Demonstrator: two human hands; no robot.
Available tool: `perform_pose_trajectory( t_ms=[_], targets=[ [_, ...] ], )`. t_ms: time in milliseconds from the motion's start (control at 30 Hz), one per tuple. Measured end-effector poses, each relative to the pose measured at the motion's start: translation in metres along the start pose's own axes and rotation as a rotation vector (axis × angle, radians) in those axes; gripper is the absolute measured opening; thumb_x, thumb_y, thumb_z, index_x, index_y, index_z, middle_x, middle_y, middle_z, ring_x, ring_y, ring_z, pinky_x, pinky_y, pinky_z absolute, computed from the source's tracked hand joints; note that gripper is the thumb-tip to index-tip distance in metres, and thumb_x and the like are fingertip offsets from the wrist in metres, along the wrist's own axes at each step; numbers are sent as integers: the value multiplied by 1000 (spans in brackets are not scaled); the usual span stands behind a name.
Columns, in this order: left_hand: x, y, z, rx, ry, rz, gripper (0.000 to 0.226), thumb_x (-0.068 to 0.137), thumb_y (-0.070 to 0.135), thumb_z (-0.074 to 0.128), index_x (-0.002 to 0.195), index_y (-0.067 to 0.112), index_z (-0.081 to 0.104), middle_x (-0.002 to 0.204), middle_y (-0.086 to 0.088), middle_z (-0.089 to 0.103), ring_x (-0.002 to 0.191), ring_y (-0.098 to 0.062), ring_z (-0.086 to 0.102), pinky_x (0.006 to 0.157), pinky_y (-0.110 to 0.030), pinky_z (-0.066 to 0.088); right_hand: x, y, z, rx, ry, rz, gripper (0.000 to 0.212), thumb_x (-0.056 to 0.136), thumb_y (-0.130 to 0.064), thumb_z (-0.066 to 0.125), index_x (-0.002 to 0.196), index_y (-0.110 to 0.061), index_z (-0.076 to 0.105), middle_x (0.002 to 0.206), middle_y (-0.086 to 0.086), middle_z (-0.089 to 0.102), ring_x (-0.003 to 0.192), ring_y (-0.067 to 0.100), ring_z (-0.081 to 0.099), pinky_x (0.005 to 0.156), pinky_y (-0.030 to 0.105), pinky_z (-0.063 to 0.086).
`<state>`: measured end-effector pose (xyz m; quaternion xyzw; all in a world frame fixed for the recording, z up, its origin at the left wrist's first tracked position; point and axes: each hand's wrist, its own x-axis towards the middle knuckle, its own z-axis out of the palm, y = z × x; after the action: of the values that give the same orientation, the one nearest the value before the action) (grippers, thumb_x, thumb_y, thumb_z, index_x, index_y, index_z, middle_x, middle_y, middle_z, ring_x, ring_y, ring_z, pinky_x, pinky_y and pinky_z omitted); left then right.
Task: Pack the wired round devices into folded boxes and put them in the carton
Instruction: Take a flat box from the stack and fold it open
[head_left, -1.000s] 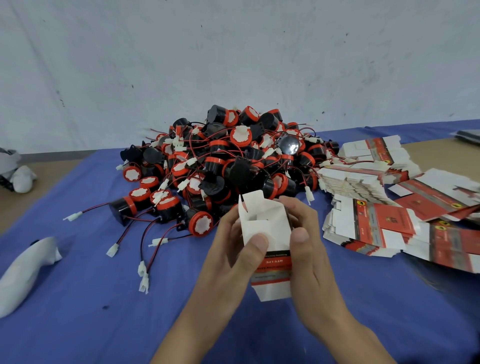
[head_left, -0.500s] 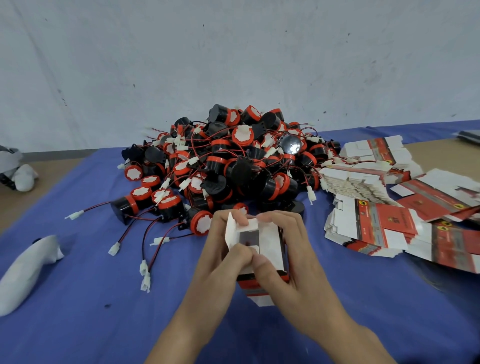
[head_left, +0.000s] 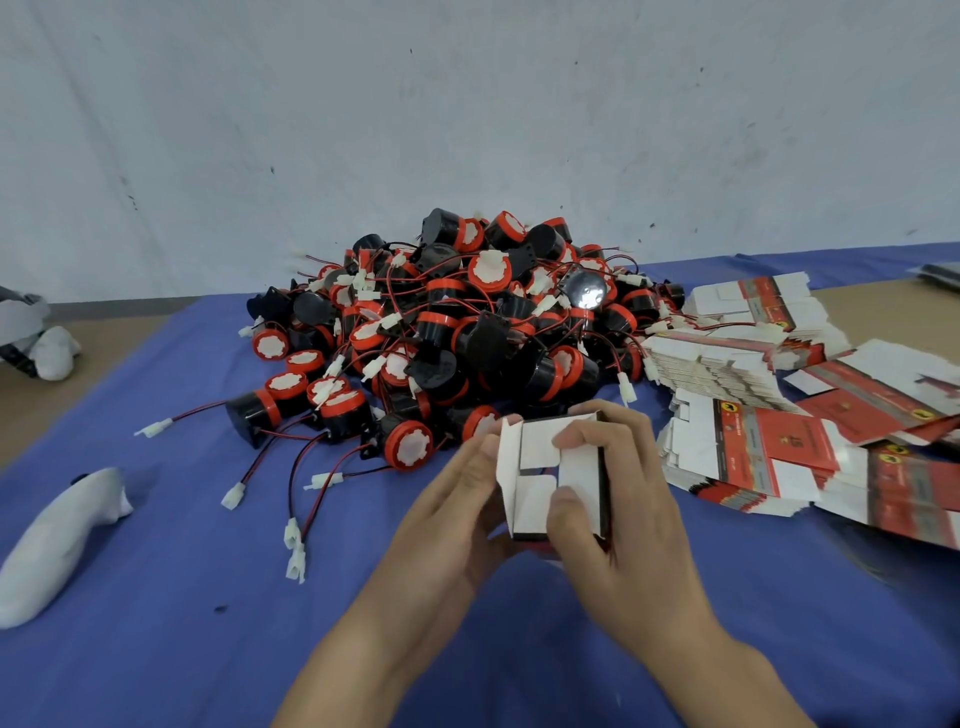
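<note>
A small white and red folded box (head_left: 537, 499) is held between both hands just above the blue cloth, its white end flaps facing me and folded in. My left hand (head_left: 457, 509) grips its left side. My right hand (head_left: 613, 493) holds its right side, with fingers pressing the flaps. Behind the box lies a big pile of round black and red wired devices (head_left: 467, 332) with white connectors. Flat unfolded boxes (head_left: 753, 441) are stacked to the right. No carton is in view.
A white cloth bundle (head_left: 57, 535) lies on the blue cloth (head_left: 182, 623) at the left. Another white object (head_left: 47, 353) sits at the far left edge on the brown table. A pale wall stands behind the pile.
The box was upright with its flaps open. Both hands have turned it on its side and folded the end flaps in, moving it slightly right.
</note>
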<state>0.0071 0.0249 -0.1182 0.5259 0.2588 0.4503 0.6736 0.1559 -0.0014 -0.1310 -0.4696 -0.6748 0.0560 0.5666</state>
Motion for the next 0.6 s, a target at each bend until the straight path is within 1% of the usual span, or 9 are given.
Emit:
perform_pose_trajectory(
  t_ms=[67, 167, 200, 233, 267, 333, 400, 500, 600],
  targets=[
    [-2, 3, 2, -17, -13, -20, 42, 102, 39, 43, 134, 17, 61, 129, -14, 66, 114, -28, 65, 84, -38, 57, 0, 0, 0, -10, -4, -8, 29, 84, -31, 46, 112, -30, 46, 127, -20, 41, 119, 8, 47, 86, 13, 41],
    [-1, 2, 1, 9, 7, -6, 40, 102, 35, 45, 135, 16, 60, 126, -13, 68, 118, -34, 63, 88, -46, 58, -1, 1, -1, -58, -15, -42, 28, 85, -32, 47, 112, -27, 48, 128, -17, 42, 122, 6, 46, 90, 14, 41],
    [-1, 1, 1, 20, 13, -6, 39, 102, 36, 48, 135, 17, 59, 126, -13, 68, 119, -35, 62, 88, -46, 58, -1, 1, -1, -71, -26, -45, 27, 87, -35, 48, 112, -27, 49, 128, -16, 42, 122, 6, 46, 90, 16, 42],
    [-2, 0, 0, 30, 18, -14, 39, 102, 38, 52, 134, 19, 60, 125, -13, 68, 119, -35, 63, 85, -44, 59, -1, 2, -1, -80, -40, -44, 26, 89, -39, 49, 113, -28, 48, 129, -17, 42, 122, 5, 47, 90, 18, 43],
    [-2, 0, 1, 38, 25, -22, 40, 98, 42, 56, 132, 21, 61, 124, -13, 69, 116, -33, 65, 82, -41, 59, -1, 2, -2, -83, -60, -43, 28, 92, -47, 49, 114, -31, 47, 129, -19, 41, 122, 5, 47, 90, 21, 44],
    [-3, -1, 0, 49, 52, -32, 42, 89, 45, 65, 126, 26, 65, 118, -12, 72, 110, -30, 69, 78, -36, 59, -1, 3, -4, -84, -121, -41, 45, 93, -69, 45, 122, -35, 43, 131, -25, 39, 123, 4, 47, 92, 25, 47],
    [-3, -2, -1, 87, 69, -31, 38, 85, 43, 68, 121, 29, 66, 111, -10, 74, 102, -28, 72, 76, -34, 60, -1, 3, -5, -79, -187, -16, 62, 87, -80, 40, 135, -41, 34, 135, -28, 37, 125, 4, 47, 96, 28, 48],
    [-3, -5, -2, 161, 82, -25, 39, 85, 39, 66, 122, 30, 60, 102, -8, 76, 94, -26, 74, 73, -30, 60, -3, 1, -5, -121, -232, -10, 75, 84, -84, 41, 145, -44, 23, 142, -25, 37, 129, 3, 45, 101, 36, 49],
    [-2, -6, -2, 221, 103, -10, 30, 93, 29, 63, 123, 30, 56, 99, -4, 77, 89, -20, 75, 69, -23, 58, -2, -1, -5, -153, -252, -29, 77, 84, -84, 39, 147, -45, 19, 141, -33, 28, 133, 2, 41, 103, 40, 48]
  ],
)
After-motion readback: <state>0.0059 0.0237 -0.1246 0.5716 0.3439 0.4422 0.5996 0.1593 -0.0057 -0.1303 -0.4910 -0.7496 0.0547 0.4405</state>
